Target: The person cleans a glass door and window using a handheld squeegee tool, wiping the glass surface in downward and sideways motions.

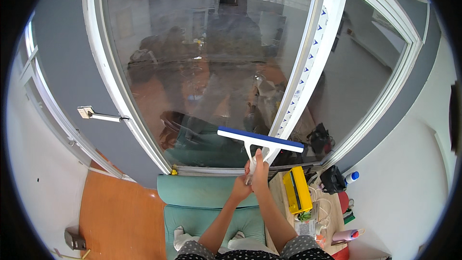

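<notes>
A white squeegee (262, 140) with a blue blade edge is raised in front of the large window pane (187, 84). My right hand (260, 169) is closed around its handle, the thumb lying along the upper part. Just below and to the left, my left hand (242, 188) is closed on the lower end of the same handle. The squeegee head spans the lower right of the pane and crosses in front of the white window frame (299, 74). Whether the blade touches the glass I cannot tell. Hazy streaks and reflections show on the pane.
Under me is a teal sofa (185, 190), with my socked feet on its seat. At the right, a wooden table (279, 190) bears a yellow box (297, 190), cables, a black bag (332, 179) and a pink bottle (345, 235). A switch box (86, 112) sits on the grey wall.
</notes>
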### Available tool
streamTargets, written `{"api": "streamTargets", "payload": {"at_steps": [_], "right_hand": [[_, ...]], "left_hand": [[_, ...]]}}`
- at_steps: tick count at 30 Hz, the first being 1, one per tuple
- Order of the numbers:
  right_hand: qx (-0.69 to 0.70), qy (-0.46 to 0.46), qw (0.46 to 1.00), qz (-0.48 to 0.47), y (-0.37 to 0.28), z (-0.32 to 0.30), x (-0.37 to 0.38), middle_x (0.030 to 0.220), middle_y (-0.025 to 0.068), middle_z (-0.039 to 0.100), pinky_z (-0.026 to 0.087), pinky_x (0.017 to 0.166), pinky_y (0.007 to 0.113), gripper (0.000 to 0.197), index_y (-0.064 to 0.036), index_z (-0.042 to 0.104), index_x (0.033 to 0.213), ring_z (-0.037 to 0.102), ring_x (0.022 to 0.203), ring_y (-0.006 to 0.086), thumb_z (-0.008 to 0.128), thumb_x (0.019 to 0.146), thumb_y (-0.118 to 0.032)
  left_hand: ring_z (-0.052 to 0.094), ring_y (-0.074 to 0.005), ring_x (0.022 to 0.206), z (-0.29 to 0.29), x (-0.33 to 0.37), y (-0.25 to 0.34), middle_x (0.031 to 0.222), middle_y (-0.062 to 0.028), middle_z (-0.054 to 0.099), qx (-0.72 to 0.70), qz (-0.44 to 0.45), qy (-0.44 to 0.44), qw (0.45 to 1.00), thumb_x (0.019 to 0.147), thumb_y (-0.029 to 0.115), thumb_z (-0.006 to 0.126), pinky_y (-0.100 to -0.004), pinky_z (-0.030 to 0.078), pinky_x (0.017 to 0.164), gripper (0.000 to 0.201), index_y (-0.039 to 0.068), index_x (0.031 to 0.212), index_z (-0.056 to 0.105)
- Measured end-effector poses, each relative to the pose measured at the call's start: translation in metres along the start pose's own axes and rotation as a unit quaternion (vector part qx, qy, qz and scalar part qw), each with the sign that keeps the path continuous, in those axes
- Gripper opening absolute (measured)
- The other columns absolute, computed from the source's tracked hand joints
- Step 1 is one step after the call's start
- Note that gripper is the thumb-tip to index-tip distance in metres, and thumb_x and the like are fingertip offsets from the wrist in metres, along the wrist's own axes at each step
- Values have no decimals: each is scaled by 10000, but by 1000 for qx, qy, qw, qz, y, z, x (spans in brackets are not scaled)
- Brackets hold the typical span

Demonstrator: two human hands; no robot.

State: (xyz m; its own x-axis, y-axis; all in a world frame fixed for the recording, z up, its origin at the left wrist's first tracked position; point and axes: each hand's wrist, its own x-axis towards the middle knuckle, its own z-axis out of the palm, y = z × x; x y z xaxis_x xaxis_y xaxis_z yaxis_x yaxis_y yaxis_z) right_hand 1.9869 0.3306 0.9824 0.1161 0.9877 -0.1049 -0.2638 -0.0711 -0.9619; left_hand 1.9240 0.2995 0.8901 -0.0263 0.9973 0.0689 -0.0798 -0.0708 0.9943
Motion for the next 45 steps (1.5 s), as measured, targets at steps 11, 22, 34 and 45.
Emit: {"api": "streamTargets", "payload": {"at_steps": [11, 22, 34, 45], "right_hand": [[-19, -44, 996, 75, 23, -6, 17, 456, 27, 449, 343, 414, 262, 659, -55, 502, 516, 454, 425, 125, 504, 834, -632], [-133, -287, 948, 19, 66, 105, -4, 446, 21, 470, 337, 393, 261, 622, -72, 502, 497, 459, 391, 115, 524, 856, -580], [-197, -255, 946, 36, 87, 73, 4, 440, 40, 474, 343, 381, 278, 603, -53, 505, 497, 467, 375, 134, 513, 872, -525], [-134, -141, 978, 73, 46, -72, 53, 451, 52, 473, 363, 390, 288, 571, -45, 511, 527, 471, 385, 155, 511, 868, -504]], "left_hand": [[568, -131, 845, -45, -3, -3, 960, -69, 612, 59, 37, -138, 988, 753, 167, 711, -268, 464, 738, 410, 25, 1090, 527], [609, -147, 813, -176, -45, 1, 952, -46, 648, -20, -7, 378, 926, 916, 227, 453, -271, 416, 705, 196, 70, 986, 546], [597, -127, 746, -174, -62, -2, 883, -35, 654, -58, -18, 460, 886, 924, 209, 436, -266, 398, 666, 172, 87, 945, 555], [589, -137, 752, -79, 11, -5, 871, -78, 643, -106, 5, 281, 954, 952, 177, 445, -260, 462, 700, 181, 44, 947, 566]]}}
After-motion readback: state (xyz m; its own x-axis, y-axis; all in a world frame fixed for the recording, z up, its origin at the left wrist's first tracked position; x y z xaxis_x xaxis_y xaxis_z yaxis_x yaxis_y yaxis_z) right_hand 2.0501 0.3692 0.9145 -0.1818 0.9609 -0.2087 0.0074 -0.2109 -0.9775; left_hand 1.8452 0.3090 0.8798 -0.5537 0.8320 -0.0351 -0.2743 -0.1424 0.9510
